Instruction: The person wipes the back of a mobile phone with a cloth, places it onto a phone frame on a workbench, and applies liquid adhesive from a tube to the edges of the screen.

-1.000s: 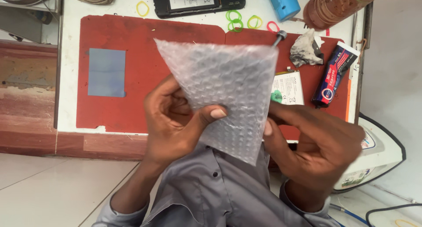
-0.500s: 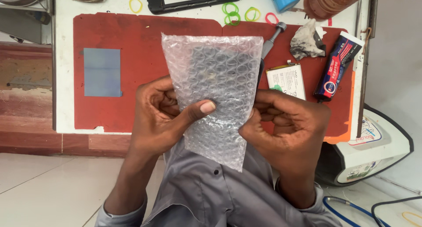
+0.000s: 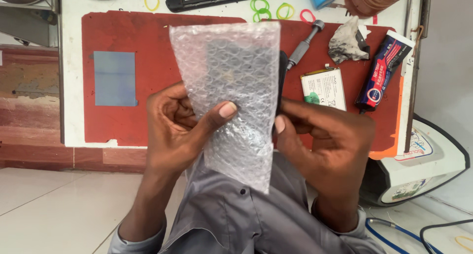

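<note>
Since half a second ago I've squared the bubble-wrap pouch (image 3: pixel 231 91) upright mid-frame, left hand (image 3: pixel 185 131) pinching its front, right hand (image 3: pixel 325 136) gripping the dark edge—I'd keep thumbs low, slide gently.

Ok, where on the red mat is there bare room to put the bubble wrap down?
Bare red mat lies around the blue-grey sheet, left of the bubble wrap. The right side is crowded: screwdriver, battery, crumpled rag, glue tube.
</note>
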